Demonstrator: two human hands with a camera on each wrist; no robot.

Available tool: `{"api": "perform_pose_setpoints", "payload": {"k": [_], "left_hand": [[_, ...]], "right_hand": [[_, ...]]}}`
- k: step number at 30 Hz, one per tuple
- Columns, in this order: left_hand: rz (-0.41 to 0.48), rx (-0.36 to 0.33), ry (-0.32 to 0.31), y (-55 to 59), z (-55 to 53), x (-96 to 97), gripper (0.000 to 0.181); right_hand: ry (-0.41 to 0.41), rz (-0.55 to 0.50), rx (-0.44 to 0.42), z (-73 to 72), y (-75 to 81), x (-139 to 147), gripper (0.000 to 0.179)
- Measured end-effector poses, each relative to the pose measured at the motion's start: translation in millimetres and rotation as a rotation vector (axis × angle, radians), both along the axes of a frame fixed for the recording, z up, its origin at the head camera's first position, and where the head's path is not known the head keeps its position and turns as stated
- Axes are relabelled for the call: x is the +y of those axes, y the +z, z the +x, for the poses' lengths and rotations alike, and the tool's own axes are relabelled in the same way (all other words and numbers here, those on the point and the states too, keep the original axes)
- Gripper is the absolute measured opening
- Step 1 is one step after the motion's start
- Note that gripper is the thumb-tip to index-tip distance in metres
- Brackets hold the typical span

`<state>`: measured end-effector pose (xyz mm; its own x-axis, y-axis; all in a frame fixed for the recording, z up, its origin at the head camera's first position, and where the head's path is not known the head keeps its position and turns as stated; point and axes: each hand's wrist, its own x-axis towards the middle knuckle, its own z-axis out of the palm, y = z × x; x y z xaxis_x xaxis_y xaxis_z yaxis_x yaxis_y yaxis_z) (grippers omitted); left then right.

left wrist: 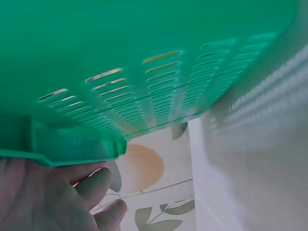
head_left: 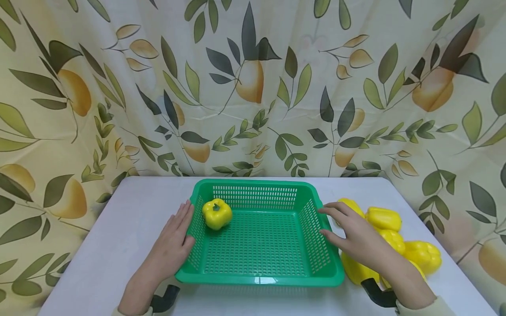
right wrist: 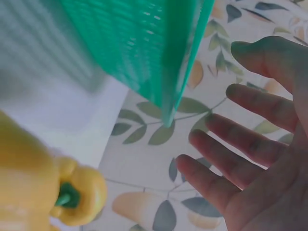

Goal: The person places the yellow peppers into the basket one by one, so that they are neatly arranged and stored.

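Observation:
A green plastic basket (head_left: 258,280) with slotted walls stands on the table, and one yellow bell pepper (head_left: 217,214) sits in its back left corner, stem up. My left hand (head_left: 172,239) lies with straight fingers against the left rim. In the left wrist view, its fingers (left wrist: 94,187) show just under the rim's edge. My right hand (head_left: 356,232) is at the right rim, fingers spread and holding nothing. From the right wrist view, a gap shows between those fingertips (right wrist: 190,163) and the basket wall (right wrist: 139,53).
Several yellow bell peppers (head_left: 422,256) are heaped on the white table (head_left: 130,210) to the right of the basket, partly hidden by my right hand and forearm. A curtain (head_left: 253,131) printed with leaves and fruit hangs behind the table's back edge.

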<state>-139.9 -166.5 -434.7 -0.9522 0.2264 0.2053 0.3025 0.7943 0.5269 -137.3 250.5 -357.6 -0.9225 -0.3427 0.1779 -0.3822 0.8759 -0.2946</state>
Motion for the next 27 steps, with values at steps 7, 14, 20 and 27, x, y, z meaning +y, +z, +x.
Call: {"api": "perform_pose_setpoints", "payload": {"k": [7, 14, 20, 27], "left_hand": [[0.003, -0.008, -0.006, 0.3, -0.5, 0.9, 0.068], [-0.001, -0.019, -0.004, 1.8, -0.5, 0.2, 0.068], [0.002, -0.015, -0.008, 1.5, 0.1, 0.4, 0.068], [0.004, -0.018, -0.005, 1.1, -0.5, 0.6, 0.068]], "right_hand": [[-0.058, 0.008, -0.024, 8.9, -5.0, 17, 0.046], [-0.100, 0.020, -0.080, 13.4, -12.9, 30, 0.044], [-0.150, 0.023, -0.155, 17.5, -21.1, 40, 0.039], [-0.202, 0.100, -0.276, 17.8, -29.4, 53, 0.039]]}}
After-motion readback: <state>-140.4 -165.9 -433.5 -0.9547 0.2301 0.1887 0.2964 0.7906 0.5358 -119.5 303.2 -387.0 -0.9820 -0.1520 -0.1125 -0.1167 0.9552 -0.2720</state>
